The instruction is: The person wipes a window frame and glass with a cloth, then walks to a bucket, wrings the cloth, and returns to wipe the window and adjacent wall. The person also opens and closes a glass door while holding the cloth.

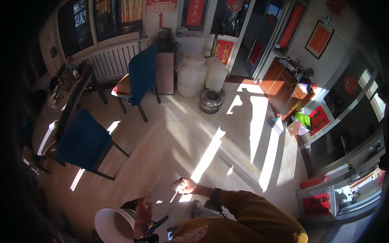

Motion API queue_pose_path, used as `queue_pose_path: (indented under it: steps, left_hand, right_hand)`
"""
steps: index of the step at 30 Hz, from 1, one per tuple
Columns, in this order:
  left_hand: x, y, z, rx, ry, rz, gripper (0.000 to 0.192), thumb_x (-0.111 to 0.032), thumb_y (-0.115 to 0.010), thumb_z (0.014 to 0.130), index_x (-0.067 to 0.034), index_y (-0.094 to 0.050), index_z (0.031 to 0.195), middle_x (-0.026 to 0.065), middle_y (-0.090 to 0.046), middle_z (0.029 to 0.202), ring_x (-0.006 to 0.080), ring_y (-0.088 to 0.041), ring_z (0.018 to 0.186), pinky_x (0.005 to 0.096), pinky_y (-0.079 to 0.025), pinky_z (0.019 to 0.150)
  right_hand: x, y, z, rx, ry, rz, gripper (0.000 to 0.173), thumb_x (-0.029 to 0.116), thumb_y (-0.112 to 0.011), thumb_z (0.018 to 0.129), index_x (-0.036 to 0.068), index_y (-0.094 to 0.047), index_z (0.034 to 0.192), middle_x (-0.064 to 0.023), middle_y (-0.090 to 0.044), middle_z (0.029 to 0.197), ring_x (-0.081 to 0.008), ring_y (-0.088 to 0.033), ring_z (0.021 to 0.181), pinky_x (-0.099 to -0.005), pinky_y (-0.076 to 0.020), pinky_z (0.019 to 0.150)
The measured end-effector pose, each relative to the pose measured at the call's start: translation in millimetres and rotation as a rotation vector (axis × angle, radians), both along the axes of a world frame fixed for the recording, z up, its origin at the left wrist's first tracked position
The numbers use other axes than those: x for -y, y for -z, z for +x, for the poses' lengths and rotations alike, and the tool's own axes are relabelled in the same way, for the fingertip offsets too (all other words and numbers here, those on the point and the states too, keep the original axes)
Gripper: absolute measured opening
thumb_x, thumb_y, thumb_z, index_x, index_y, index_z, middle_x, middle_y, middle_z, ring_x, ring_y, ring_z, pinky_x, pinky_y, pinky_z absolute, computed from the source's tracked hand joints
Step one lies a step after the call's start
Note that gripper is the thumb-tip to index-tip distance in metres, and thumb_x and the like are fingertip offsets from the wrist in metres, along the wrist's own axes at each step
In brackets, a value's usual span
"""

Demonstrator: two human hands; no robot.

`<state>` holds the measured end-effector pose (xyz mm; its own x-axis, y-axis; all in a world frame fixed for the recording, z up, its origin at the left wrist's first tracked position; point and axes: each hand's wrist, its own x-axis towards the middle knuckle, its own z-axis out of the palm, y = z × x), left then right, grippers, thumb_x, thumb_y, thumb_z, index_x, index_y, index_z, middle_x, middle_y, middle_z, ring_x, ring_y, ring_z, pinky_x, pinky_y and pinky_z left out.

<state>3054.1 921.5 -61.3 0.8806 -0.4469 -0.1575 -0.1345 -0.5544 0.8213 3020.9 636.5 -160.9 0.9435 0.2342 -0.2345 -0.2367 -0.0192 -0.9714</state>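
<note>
My right hand (185, 186) is stretched out over the tiled floor, its fingers bent around something pale and thin that I cannot make out in the glare. Beside the rim of a white plastic bucket (101, 223) is my left hand (143, 212), fingers partly curled; whether it holds anything is unclear. The bucket stands low at the left and has a brownish patch inside, perhaps its contents. Below the hands, part of my shoe shows on the floor.
Blue-covered chairs (83, 141) stand by a cluttered table (50, 117) at left. Ahead are large plastic barrels (191, 76) and a round metal pot (211, 101). A broom (277, 125), bags (302, 121) and a wooden cabinet (281, 86) line the right.
</note>
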Motion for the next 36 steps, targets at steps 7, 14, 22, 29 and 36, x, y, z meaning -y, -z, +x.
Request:
queue_pose_path:
  steps: [7, 14, 22, 29, 36]
  left_hand:
    - [146.4, 20.2, 18.2, -0.05, 0.349, 0.061, 0.04, -0.017, -0.058, 0.081, 0.002, -0.052, 0.116, 0.0199, -0.057, 0.111, 0.0283, -0.061, 0.094, 0.0334, -0.048, 0.082]
    - [215.0, 42.2, 51.9, -0.134, 0.513, 0.123, 0.042, -0.019, -0.06, 0.082, 0.003, -0.051, 0.117, 0.0191, -0.06, 0.105, 0.025, -0.062, 0.092, 0.0322, -0.05, 0.076]
    - [299.7, 49.8, 124.2, -0.103, 0.642, 0.075, 0.039, -0.017, -0.059, 0.08, 0.001, -0.053, 0.114, 0.0178, -0.064, 0.095, 0.0264, -0.064, 0.086, 0.0341, -0.05, 0.076]
    - [419.1, 42.2, 128.9, -0.35, 0.949, 0.016, 0.039, -0.021, -0.06, 0.084, 0.001, -0.053, 0.115, 0.0139, -0.064, 0.092, 0.0193, -0.062, 0.084, 0.0295, -0.049, 0.074]
    - [546.1, 30.1, 39.0, -0.62, 1.32, 0.089, 0.042, -0.024, -0.052, 0.091, 0.001, -0.045, 0.123, 0.0106, -0.06, 0.104, 0.0173, -0.06, 0.095, 0.0292, -0.047, 0.079]
  right_hand:
    - [157.0, -5.6, -101.5, 0.115, 0.055, -0.839, 0.031, 0.019, -0.066, 0.072, 0.01, -0.052, 0.098, -0.0008, -0.054, 0.083, -0.0128, -0.059, 0.072, -0.025, -0.0503, 0.051]
    - [186.7, -36.8, -151.0, -0.133, 0.603, 0.066, 0.036, 0.022, -0.063, 0.081, 0.006, -0.051, 0.11, -0.004, -0.058, 0.095, -0.015, -0.057, 0.077, -0.0273, -0.0511, 0.062]
    - [233.3, -70.5, -121.8, -0.185, 0.969, 0.285, 0.041, 0.026, -0.063, 0.079, 0.003, -0.053, 0.112, -0.0064, -0.059, 0.099, -0.014, -0.057, 0.081, -0.0272, -0.0501, 0.064]
    - [259.0, -91.3, -100.4, -0.218, 1.124, 0.126, 0.042, 0.044, -0.061, 0.08, 0.006, -0.062, 0.098, -0.0013, -0.062, 0.082, -0.007, -0.054, 0.069, -0.0223, -0.0441, 0.055]
    - [308.3, -74.5, -136.6, -0.048, 1.278, 0.272, 0.042, 0.032, -0.055, 0.087, 0.004, -0.05, 0.119, -0.0005, -0.058, 0.091, -0.007, -0.053, 0.073, -0.0194, -0.0422, 0.056]
